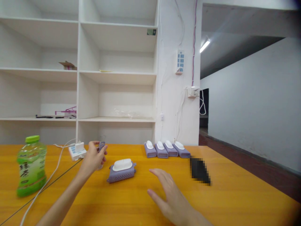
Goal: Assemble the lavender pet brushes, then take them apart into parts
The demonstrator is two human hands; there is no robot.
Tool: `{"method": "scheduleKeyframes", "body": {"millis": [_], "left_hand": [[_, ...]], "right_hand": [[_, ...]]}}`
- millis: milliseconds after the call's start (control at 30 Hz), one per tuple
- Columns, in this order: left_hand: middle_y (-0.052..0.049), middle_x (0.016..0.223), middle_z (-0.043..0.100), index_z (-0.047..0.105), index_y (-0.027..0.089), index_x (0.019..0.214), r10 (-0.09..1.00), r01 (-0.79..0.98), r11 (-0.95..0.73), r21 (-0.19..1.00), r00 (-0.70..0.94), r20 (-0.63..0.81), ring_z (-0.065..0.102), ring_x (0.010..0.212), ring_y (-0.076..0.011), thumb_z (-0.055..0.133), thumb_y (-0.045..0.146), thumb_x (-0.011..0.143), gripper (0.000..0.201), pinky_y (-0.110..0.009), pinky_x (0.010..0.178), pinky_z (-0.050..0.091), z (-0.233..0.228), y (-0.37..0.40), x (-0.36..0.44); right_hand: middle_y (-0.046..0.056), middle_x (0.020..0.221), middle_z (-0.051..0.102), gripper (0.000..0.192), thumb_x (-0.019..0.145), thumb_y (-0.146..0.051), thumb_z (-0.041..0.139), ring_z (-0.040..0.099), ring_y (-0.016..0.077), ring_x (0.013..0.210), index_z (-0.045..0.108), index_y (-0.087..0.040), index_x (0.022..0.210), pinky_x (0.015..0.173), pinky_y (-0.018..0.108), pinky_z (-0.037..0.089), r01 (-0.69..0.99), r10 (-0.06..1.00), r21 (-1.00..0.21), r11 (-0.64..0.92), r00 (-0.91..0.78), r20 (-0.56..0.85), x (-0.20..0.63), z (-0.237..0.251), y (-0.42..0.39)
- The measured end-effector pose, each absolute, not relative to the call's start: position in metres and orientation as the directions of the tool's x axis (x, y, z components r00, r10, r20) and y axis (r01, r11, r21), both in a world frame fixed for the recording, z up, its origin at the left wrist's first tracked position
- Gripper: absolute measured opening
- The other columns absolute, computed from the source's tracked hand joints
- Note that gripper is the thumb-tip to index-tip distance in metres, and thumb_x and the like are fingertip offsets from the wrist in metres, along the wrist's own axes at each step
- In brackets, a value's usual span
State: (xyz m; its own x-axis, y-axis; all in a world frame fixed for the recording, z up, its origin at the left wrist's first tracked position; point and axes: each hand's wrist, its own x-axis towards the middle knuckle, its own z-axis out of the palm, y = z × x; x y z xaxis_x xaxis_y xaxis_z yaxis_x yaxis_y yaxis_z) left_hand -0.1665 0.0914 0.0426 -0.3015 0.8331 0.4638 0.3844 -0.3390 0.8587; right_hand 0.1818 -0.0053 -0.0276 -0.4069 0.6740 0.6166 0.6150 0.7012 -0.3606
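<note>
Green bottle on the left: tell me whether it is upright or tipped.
Upright. The bottle stands on the table, its green cap on top and its base down.

A: What's the left hand (94,158) doing?

B: It's raised at lower left of centre, fingers pinched on a small purple piece (102,145). Just right of it a purple case (122,172) with a white top lies on the orange table (235,194).

A: And the right hand (169,194)?

B: Open, palm down, low over the table at bottom centre, holding nothing.

A: Anything else?

B: Four purple cases (166,149) in a row behind, a green bottle (31,166) at far left, white shelves (78,72) above.
</note>
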Motion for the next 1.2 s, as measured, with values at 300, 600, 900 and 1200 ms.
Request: {"method": "scheduleKeyframes", "body": {"millis": [300,600,900,1200], "left_hand": [[0.003,0.046,0.061,0.064,0.022,0.079,0.778,0.706,-0.102,0.701,-0.382,0.499,0.061,0.040,-0.0233,0.058,0.065,0.079,0.043,-0.029,0.049,0.041,0.022,0.109,-0.227],[-0.009,0.067,0.075,0.068,0.020,0.070,0.811,0.802,-0.032,0.597,-0.328,0.484,0.073,0.069,-0.0316,0.049,0.061,0.082,0.047,-0.031,0.057,0.045,0.012,0.127,-0.234],[-0.007,0.067,0.075,0.065,0.021,0.068,0.821,0.791,0.038,0.610,-0.373,0.432,0.075,0.061,-0.0288,0.044,0.060,0.088,0.049,-0.031,0.061,0.049,0.020,0.123,-0.231],[-0.007,0.066,0.074,0.066,0.020,0.073,0.836,0.775,0.006,0.631,-0.350,0.422,0.073,0.057,-0.0289,0.043,0.059,0.087,0.048,-0.030,0.055,0.050,0.026,0.124,-0.224]], "right_hand": [[0.008,0.152,0.048,0.053,0.099,-0.043,0.055,0.041,0.0255,0.142,0.044,-0.026,0.147,0.121,0.042,0.032,0.626,0.763,-0.450,0.637,-0.427,0.485,0.183,-0.029,-0.006],[0.007,0.152,0.048,0.052,0.098,-0.040,0.056,0.041,0.0250,0.142,0.045,-0.028,0.147,0.122,0.042,0.031,0.628,0.770,-0.457,0.630,-0.430,0.471,0.186,-0.030,-0.006],[0.006,0.152,0.048,0.052,0.098,-0.041,0.057,0.042,0.0240,0.142,0.046,-0.027,0.146,0.122,0.040,0.032,0.632,0.779,-0.465,0.620,-0.428,0.458,0.186,-0.030,-0.007],[0.007,0.152,0.048,0.053,0.097,-0.040,0.057,0.042,0.0235,0.142,0.045,-0.026,0.147,0.122,0.039,0.031,0.629,0.783,-0.473,0.617,-0.427,0.452,0.185,-0.028,-0.007]]}}
